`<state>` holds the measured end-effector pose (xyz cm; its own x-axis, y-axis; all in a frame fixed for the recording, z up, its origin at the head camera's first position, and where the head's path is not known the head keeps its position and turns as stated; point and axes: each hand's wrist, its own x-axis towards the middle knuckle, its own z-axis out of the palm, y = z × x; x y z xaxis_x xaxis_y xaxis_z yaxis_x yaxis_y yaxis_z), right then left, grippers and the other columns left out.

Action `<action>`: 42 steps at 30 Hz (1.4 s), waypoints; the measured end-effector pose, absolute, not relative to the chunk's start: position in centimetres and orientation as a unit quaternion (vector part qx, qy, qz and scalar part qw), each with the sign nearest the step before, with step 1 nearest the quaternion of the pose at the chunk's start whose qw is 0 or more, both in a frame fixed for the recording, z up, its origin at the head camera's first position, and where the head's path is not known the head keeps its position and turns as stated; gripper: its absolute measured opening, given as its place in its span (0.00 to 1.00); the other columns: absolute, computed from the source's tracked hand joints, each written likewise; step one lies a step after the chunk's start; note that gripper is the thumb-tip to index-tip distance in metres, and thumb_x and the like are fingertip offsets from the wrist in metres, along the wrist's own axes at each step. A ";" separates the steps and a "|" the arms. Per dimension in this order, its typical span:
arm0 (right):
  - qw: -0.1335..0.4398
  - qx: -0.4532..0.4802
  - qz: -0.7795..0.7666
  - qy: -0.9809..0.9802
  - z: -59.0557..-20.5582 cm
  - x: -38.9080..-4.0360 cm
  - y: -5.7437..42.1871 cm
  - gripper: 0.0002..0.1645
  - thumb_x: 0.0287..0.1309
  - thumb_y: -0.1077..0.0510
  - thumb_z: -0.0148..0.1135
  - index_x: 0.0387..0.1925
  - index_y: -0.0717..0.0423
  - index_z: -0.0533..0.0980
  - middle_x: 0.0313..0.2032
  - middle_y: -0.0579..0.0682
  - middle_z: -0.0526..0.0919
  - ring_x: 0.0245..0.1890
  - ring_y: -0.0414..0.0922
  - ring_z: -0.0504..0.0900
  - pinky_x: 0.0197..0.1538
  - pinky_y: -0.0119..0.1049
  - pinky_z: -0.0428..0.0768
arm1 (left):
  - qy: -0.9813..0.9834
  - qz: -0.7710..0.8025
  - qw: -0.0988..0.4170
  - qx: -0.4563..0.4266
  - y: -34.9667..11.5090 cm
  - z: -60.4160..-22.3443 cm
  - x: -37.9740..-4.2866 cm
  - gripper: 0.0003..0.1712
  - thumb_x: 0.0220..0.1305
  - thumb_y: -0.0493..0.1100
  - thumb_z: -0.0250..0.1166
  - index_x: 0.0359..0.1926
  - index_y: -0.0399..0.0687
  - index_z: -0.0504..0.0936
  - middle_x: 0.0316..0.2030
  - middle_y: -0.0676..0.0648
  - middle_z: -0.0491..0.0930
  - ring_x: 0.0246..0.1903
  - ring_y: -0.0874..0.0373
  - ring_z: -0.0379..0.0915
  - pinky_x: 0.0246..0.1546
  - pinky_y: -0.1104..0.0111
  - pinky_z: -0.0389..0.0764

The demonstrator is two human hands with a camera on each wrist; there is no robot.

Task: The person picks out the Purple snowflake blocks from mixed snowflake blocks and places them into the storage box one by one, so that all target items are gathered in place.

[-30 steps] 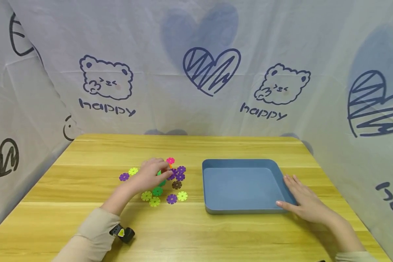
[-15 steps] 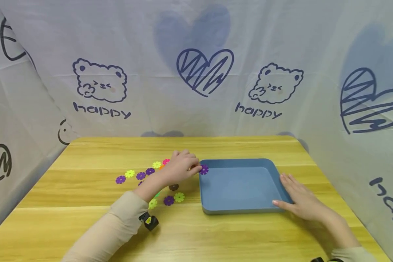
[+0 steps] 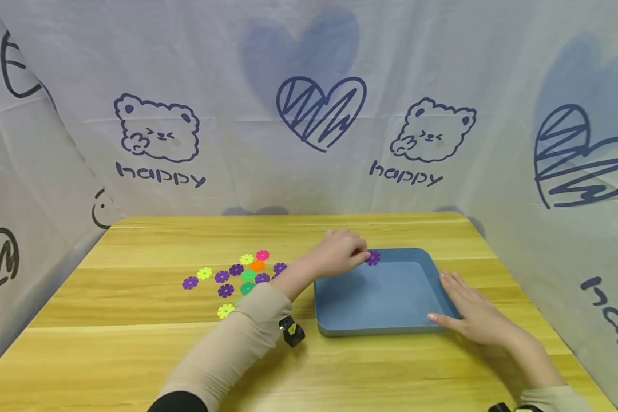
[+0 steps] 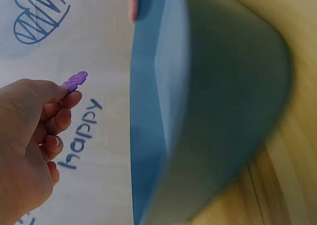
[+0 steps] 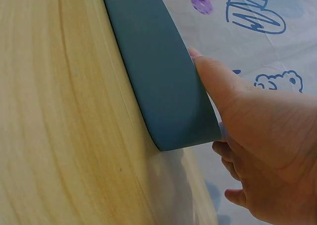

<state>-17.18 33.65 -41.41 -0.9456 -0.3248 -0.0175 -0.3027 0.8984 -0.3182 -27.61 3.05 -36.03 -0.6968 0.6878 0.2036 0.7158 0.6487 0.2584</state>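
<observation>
My left hand point(image 3: 342, 250) is over the far left part of the blue tray point(image 3: 386, 297). Between thumb and forefinger it pinches a purple snowflake disc point(image 3: 373, 258), a flat notched plastic piece. The left wrist view shows that disc point(image 4: 75, 81) edge-on, held above the rim, with the other fingers loosely curled. My right hand point(image 3: 479, 317) rests at the tray's near right corner. Its thumb lies on the near rim while its straight fingers lie along the right side. In the right wrist view the thumb touches the rim of the tray point(image 5: 158, 76).
Left of the tray lie several loose snowflake discs, among them a pink disc point(image 3: 262, 255), an orange disc point(image 3: 257, 265) and a yellow-green disc point(image 3: 204, 273). My left forearm hides part of this group. A printed cloth point(image 3: 237, 143) stands behind the wooden table point(image 3: 381, 366).
My left hand has gone from the loose discs rightward over the tray, bringing a purple snowflake disc with it. The right hand has stayed at the tray corner.
</observation>
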 end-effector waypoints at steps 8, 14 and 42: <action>0.036 -0.154 -0.157 0.975 -41.6 -17.3 33.7 0.59 0.59 0.34 0.59 0.73 0.69 0.47 0.73 0.70 0.49 0.73 0.69 0.46 0.67 0.71 0.50 | -0.897 -0.226 0.012 -0.379 7.2 -36.8 -28.9 0.14 0.71 0.52 0.57 0.33 0.55 0.84 0.24 0.58 0.77 0.24 0.66 0.65 0.30 0.74 0.61; 0.040 -0.150 -0.158 0.975 -41.7 -17.4 33.7 0.59 0.59 0.33 0.59 0.73 0.69 0.47 0.73 0.70 0.49 0.73 0.69 0.46 0.67 0.71 0.50 | -0.897 -0.261 -0.027 -0.355 9.8 -38.0 -29.5 0.15 0.70 0.52 0.58 0.34 0.51 0.86 0.21 0.58 0.75 0.20 0.67 0.61 0.23 0.76 0.60; 0.019 -0.169 -0.164 0.972 -41.6 -17.3 33.7 0.58 0.58 0.36 0.61 0.72 0.72 0.49 0.72 0.72 0.52 0.72 0.71 0.48 0.66 0.70 0.53 | -0.979 -0.049 -0.018 -0.196 14.9 -39.2 -29.3 0.19 0.63 0.63 0.61 0.23 0.60 0.78 0.29 0.60 0.81 0.35 0.62 0.76 0.48 0.62 0.73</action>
